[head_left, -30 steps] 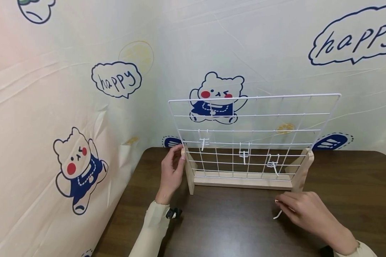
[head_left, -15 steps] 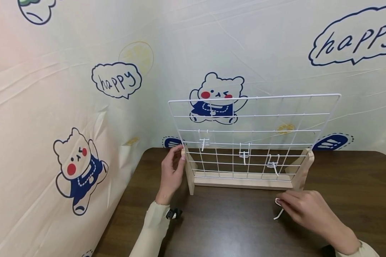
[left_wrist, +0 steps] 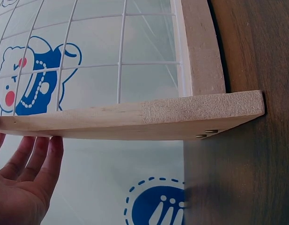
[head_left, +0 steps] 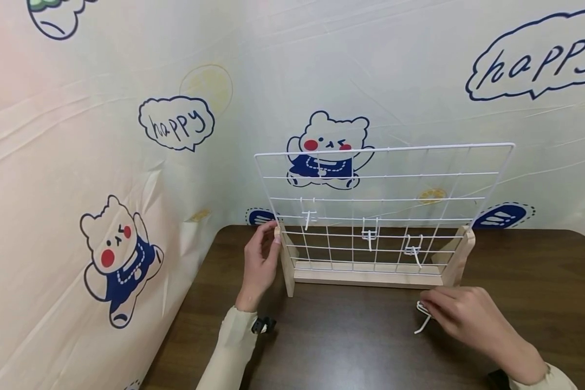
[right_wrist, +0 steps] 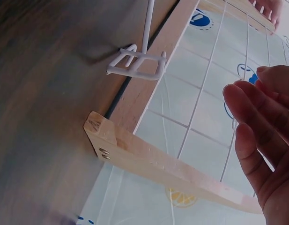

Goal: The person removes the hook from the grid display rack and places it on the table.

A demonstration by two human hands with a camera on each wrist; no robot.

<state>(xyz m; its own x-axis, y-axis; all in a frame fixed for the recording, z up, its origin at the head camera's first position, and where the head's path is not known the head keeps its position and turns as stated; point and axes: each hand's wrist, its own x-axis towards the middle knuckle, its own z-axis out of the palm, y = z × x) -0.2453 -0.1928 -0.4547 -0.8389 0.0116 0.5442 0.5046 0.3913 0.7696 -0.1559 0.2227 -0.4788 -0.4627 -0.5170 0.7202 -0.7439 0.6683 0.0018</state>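
Note:
A white wire grid rack [head_left: 385, 200] with wooden side panels stands on the table. My left hand [head_left: 261, 265] holds its left side panel [left_wrist: 135, 115], thumb at the front edge and fingers against the outer face. Several white wire hooks hang on the grid: one hook [head_left: 309, 216] at left, one hook [head_left: 369, 235] in the middle, one hook [head_left: 413, 250] at right. Another white wire hook [right_wrist: 137, 70] is on the table before the rack's right end. My right hand [head_left: 463, 311] is just beside it, fingers loosely bent; a gap shows between them in the right wrist view.
The brown wooden table [head_left: 346, 346] reaches back to a printed cloth wall [head_left: 409, 81]. Another cloth side [head_left: 39, 244] closes in the left. The rack's right wooden panel [head_left: 460, 260] stands just beyond my right hand.
My right hand has shifted slightly off the loose hook, and more of the hook shows beside the fingertips. My left hand stays on the rack's side panel.

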